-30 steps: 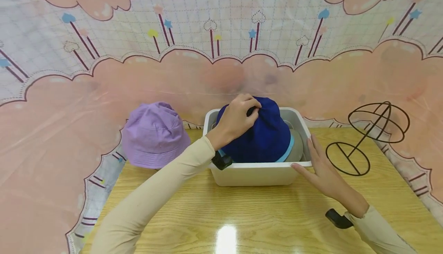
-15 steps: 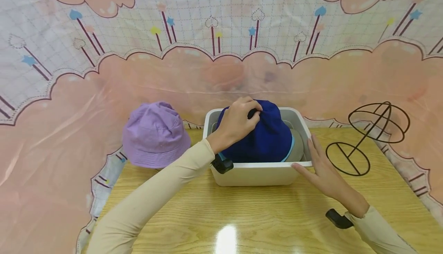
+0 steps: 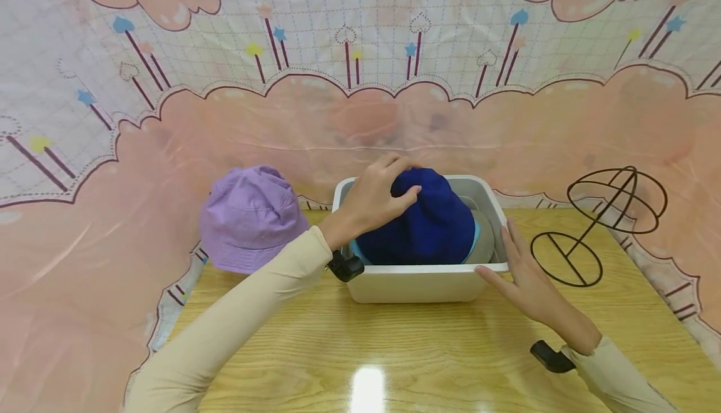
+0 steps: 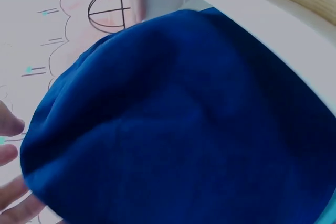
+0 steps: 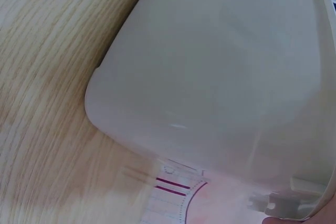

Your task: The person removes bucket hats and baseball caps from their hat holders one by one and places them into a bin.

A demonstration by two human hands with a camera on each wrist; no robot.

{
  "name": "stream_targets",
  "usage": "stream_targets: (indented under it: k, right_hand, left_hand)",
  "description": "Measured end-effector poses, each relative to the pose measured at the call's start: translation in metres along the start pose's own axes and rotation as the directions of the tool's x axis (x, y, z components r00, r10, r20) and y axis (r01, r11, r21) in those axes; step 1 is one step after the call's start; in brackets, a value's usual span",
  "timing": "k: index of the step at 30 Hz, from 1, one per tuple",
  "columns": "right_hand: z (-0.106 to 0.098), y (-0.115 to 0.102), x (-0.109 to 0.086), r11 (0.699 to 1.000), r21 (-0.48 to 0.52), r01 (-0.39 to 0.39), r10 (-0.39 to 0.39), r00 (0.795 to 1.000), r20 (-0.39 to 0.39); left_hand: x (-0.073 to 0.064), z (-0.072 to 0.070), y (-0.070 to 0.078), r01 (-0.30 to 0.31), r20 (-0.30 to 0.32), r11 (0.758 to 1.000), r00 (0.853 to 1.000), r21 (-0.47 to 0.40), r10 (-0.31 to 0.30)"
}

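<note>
A dark blue hat (image 3: 436, 225) with a light blue lower edge sits crown up in a white bin (image 3: 414, 285) in the head view. My left hand (image 3: 368, 197) is over the hat's left side, thumb and fingers spread apart around its top. In the left wrist view the blue hat (image 4: 173, 124) fills most of the frame, with spread fingertips (image 4: 10, 124) at its left edge. My right hand (image 3: 532, 285) rests with straight fingers against the bin's right front corner. A grey-beige hat (image 3: 483, 241) shows partly under the blue one.
A purple bucket hat (image 3: 253, 219) stands on the wooden table (image 3: 428, 350) left of the bin. To the right is a black wire hat stand (image 3: 582, 241). A printed cloth (image 3: 281, 119) hangs behind and covers the table's sides.
My left hand has let go of the blue hat's crown, its fingers spreading as it moved slightly left. The hat has settled a little lower in the bin. My right hand stays put.
</note>
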State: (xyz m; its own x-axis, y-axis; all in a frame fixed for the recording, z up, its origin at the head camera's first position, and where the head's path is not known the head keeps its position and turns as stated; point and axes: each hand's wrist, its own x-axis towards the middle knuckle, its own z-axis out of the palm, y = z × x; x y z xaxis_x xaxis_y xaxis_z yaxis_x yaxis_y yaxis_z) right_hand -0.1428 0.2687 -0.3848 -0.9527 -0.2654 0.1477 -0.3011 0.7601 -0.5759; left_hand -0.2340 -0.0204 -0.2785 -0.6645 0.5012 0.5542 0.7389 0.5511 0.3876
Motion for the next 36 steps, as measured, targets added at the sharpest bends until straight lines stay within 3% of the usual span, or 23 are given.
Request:
stream_targets:
  k: [19,24,36]
  right_hand:
    - [-0.004,0.008,0.008,1.0,-0.003,0.024,-0.024,1.0,0.007]
    - [-0.004,0.009,0.008,1.0,-0.002,0.031,-0.031,1.0,0.006]
    - [-0.003,0.009,0.002,0.999,0.007,0.036,-0.036,0.999,0.014]
  left_hand:
    - [-0.009,-0.048,-0.024,0.099,-0.111,0.991,0.99,0.086,-0.089]
    - [-0.014,-0.055,-0.029,0.13,-0.113,0.986,0.987,0.108,-0.118]
    - [-0.03,-0.067,-0.035,0.143,-0.143,0.979,0.982,0.144,-0.122]
